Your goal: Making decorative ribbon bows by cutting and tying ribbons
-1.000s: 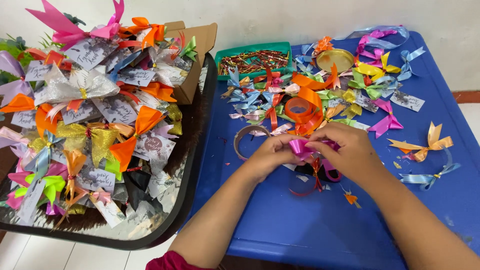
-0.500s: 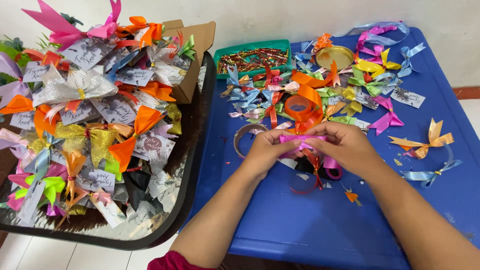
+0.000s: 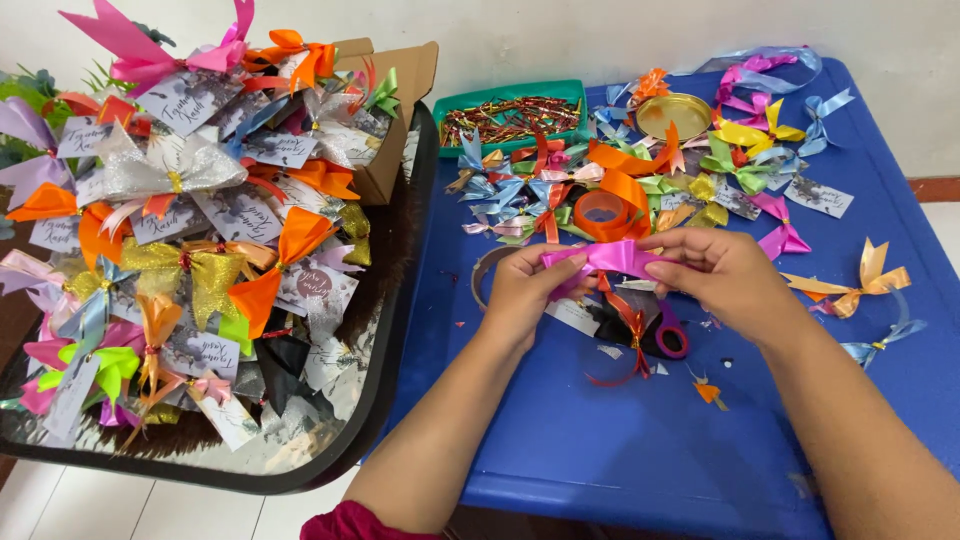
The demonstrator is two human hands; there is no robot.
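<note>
Pink ribbon [image 3: 605, 258], bunched earlier, is now stretched flat at frame centre, pinched between left hand [image 3: 520, 290] and right hand [image 3: 725, 275]

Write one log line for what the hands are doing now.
left hand: pinches pink ribbon | right hand: pinches same ribbon | under: blue table | nearby: orange ribbon roll

Scissors [image 3: 655, 335] half hidden beneath hands

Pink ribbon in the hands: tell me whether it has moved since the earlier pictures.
Yes. The pink ribbon has risen up the picture, closer to the orange ribbon roll on the blue table, and is now stretched flat between both hands.
</note>
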